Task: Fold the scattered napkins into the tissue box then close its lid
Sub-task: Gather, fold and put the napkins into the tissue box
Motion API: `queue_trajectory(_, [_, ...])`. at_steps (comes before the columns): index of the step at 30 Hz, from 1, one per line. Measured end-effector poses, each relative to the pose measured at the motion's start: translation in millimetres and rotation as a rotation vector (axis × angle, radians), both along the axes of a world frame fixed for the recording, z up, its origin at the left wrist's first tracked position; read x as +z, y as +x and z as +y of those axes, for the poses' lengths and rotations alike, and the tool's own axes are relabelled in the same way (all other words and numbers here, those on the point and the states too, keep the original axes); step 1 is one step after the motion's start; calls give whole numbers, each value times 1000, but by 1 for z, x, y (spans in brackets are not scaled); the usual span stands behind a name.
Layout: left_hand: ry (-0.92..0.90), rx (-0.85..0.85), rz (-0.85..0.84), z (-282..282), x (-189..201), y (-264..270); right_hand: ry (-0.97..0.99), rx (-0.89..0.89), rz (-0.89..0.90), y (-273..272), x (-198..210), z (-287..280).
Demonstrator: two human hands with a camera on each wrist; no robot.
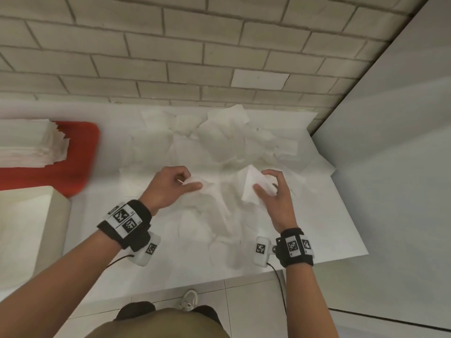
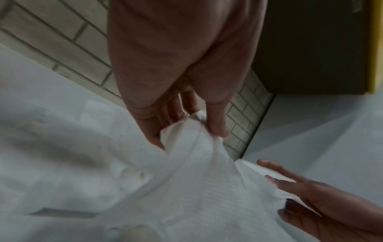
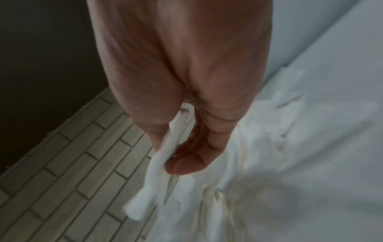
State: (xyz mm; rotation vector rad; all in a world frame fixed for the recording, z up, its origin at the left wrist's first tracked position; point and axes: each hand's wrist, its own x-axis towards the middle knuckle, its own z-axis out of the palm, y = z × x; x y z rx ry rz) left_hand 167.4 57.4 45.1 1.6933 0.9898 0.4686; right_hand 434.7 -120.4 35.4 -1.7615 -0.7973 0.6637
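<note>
Both hands work near the counter's front: left hand [image 1: 170, 185] and right hand [image 1: 273, 191] each pinch one napkin [image 1: 251, 189]. Folded napkins [image 1: 34, 142] sit stacked far left; many loose napkins [image 1: 219, 137] remain behind, so much folding is left.

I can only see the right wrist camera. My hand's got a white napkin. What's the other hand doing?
Observer: The left hand pinches another corner of the same napkin, stretched between both hands.
Child: Are any folded already?
Observer: Yes, a stack of folded napkins lies on a red tray far left.
Child: Lots left to fold?
Observer: A loose pile of napkins lies against the brick wall, beyond the right hand.
</note>
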Motion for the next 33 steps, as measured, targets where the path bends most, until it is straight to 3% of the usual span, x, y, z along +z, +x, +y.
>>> queue_trajectory(3, [-29,87,114,13,-22,-14,-99,-51,7,-10,-35,10])
queue_trajectory(6, [6,107,246,21,-39,-29,-305,-142,-299,-24,-61,12])
queue_trajectory(8, [67,70,301,25,-43,-35,-183,-129,-482,-44,-58,15])
queue_trajectory(10, [115,33,315,29,-44,-37,-63,112,-536,-74,-48,27])
queue_trajectory(13, [151,-11,288,31,-40,-33,-111,516,-656,-112,-55,58])
queue_trajectory(17, [158,-8,297,38,-44,-34,-267,598,-642,-126,-78,100])
queue_trajectory(20, [127,53,321,43,-49,-43,-259,632,-635,-124,-80,114])
queue_trajectory(23, [123,130,247,40,-46,-53,-187,595,-437,-119,-69,110])
queue_trajectory(28, [230,146,150,44,-28,-79,-11,484,-360,-111,-43,94])
queue_trajectory(31, [164,105,98,40,-2,-88,100,449,-206,-118,-10,87])
queue_trajectory(33, [22,110,-23,33,25,-94,143,425,-172,-127,7,87])
